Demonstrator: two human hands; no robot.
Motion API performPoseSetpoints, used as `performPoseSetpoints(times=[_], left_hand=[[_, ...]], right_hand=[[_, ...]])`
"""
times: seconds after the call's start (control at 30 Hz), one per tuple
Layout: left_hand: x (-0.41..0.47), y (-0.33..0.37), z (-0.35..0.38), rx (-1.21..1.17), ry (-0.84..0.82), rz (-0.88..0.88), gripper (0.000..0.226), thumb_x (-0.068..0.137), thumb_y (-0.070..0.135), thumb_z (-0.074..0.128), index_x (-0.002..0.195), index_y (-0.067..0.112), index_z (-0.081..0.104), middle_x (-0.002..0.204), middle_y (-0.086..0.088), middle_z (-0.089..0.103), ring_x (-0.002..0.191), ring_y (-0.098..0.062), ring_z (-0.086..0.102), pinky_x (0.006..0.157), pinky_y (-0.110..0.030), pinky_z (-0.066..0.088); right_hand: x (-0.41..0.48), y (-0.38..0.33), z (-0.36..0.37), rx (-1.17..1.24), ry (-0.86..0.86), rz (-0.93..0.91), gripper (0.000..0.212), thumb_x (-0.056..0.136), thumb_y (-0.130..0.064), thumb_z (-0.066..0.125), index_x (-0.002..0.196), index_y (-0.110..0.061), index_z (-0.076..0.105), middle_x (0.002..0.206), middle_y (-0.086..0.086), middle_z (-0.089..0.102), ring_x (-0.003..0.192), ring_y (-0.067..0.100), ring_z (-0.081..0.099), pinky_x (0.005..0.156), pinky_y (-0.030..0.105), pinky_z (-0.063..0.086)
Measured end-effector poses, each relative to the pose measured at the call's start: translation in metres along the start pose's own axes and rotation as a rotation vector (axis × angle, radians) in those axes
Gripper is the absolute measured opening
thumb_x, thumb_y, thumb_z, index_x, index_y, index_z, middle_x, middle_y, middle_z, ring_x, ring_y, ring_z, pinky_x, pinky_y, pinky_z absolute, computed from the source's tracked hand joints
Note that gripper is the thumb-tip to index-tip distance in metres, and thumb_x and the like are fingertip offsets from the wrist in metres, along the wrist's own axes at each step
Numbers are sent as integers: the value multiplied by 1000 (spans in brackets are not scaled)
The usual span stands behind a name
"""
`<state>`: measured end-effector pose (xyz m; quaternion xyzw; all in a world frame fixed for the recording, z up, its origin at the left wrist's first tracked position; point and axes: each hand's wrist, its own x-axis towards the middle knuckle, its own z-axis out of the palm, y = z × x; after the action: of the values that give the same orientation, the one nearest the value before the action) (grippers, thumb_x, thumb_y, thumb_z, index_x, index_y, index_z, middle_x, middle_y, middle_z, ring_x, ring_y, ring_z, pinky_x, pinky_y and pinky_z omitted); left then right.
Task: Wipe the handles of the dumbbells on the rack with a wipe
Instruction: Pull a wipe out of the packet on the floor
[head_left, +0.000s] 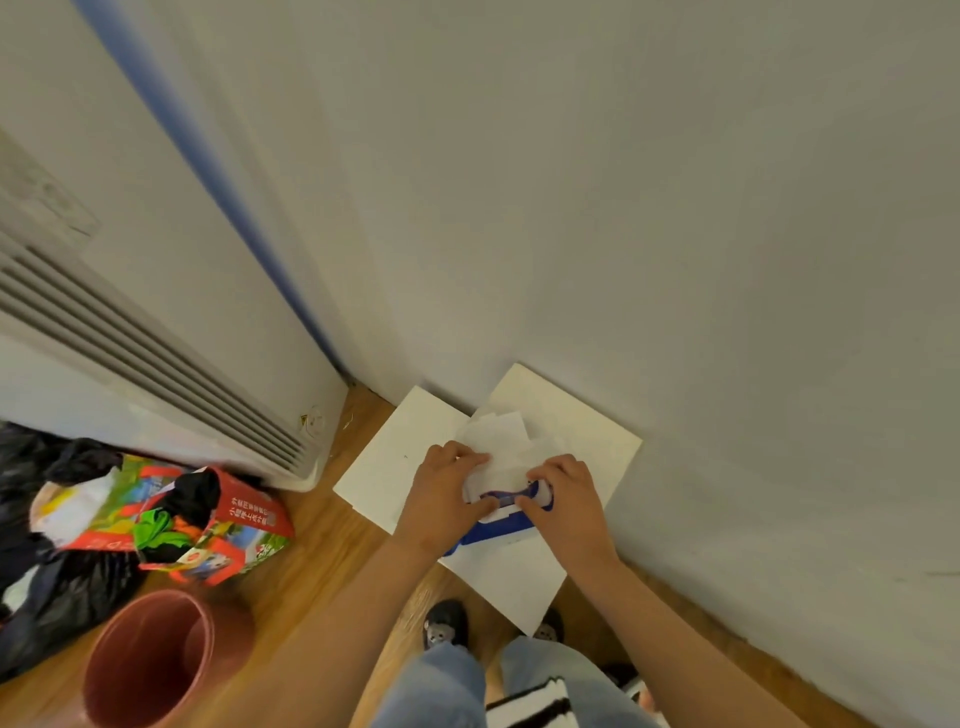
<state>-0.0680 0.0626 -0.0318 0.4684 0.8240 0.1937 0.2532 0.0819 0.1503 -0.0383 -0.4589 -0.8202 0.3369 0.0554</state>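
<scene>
I hold a blue and white pack of wipes (498, 522) between both hands, above white boards on the floor. My left hand (441, 493) grips the pack's left side, and its fingers touch a white wipe (498, 436) that sticks up out of the pack's opening. My right hand (563, 499) pinches the pack's top at the opening. No dumbbells or rack are in view.
White boards (384, 467) lie on the wooden floor against a grey wall (675, 260). A white floor-standing appliance (156, 364) is at the left. A red printed carton (208, 525), black bags (47, 587) and a brown bin (150, 660) sit at the lower left. My feet (447, 621) are below.
</scene>
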Motion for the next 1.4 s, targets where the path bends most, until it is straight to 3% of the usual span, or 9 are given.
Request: performPoseSetpoints(times=[0.13,0.5,0.67,0.87,1.03,1.17,1.4], left_hand=[[3,11,-3,173,18,128,46,90,47,61,133,32,55,135,7,47,122,-14,34,105,-19,24],[8,22,5,113,-29,188,36,93,41,60,127,30,62,125,4,54,118,-15,44,105,-23,32],[10,25,6,128,-74,195,34,96,42,54,127,32,61,122,4,54,113,-14,47,100,-23,38],[15,27,3,159,-104,213,37,98,42,50,131,29,57,134,4,53,123,-16,48,108,-24,35],[15,21,5,141,-131,232,35,98,39,48,129,26,60,128,1,57,119,-19,49,108,-26,38],[16,19,7,147,-133,234,34,101,35,45,131,27,58,130,0,55,120,-19,48,108,-23,34],[18,16,9,92,-138,235,30,101,25,48,128,22,60,127,-5,57,118,-23,50,111,-29,36]], right_hand=[[-1,5,1,76,30,33,25,91,-29,64,110,-13,61,119,0,52,99,3,45,74,-6,34],[-3,4,7,230,121,82,13,96,-16,57,103,-11,66,110,-2,52,92,5,49,75,-5,36],[-7,7,9,219,138,80,16,98,-17,52,107,-10,63,115,1,55,94,5,49,78,-8,32],[-9,6,9,222,135,75,20,98,-19,51,112,-10,61,118,3,56,90,5,50,76,-9,32],[-10,6,5,207,114,75,23,98,-20,50,115,-10,60,122,4,56,94,5,49,77,-9,31],[-10,4,5,174,57,47,27,98,-22,49,121,-11,58,127,4,54,106,11,53,85,1,33],[-8,6,10,193,54,78,23,99,-18,49,119,-13,59,127,4,52,101,5,45,77,-5,32]])
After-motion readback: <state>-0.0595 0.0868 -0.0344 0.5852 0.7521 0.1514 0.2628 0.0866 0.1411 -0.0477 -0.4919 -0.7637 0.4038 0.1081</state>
